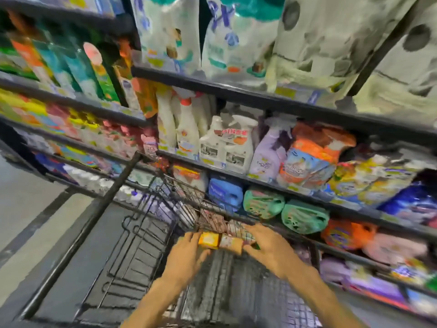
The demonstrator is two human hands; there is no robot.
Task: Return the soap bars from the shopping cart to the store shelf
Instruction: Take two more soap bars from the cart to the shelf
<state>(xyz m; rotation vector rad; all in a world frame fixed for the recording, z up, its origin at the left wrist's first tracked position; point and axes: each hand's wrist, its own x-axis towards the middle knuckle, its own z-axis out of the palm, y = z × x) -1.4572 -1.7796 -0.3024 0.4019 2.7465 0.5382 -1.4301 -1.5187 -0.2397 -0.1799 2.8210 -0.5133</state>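
Note:
Both my hands reach down into a black wire shopping cart. Between them lies a row of boxed soap bars: a yellow-orange one on the left and a pale pinkish one beside it. My left hand grips the left end of the row, fingers curled on the yellow box. From the right, my right hand closes on the other end of the row. More soap boxes lie deeper in the cart. The store shelf rises right behind the cart. The frame is blurred.
The shelves hold spray bottles, refill pouches, green baskets and large white packs on top. Grey aisle floor lies to the left of the cart.

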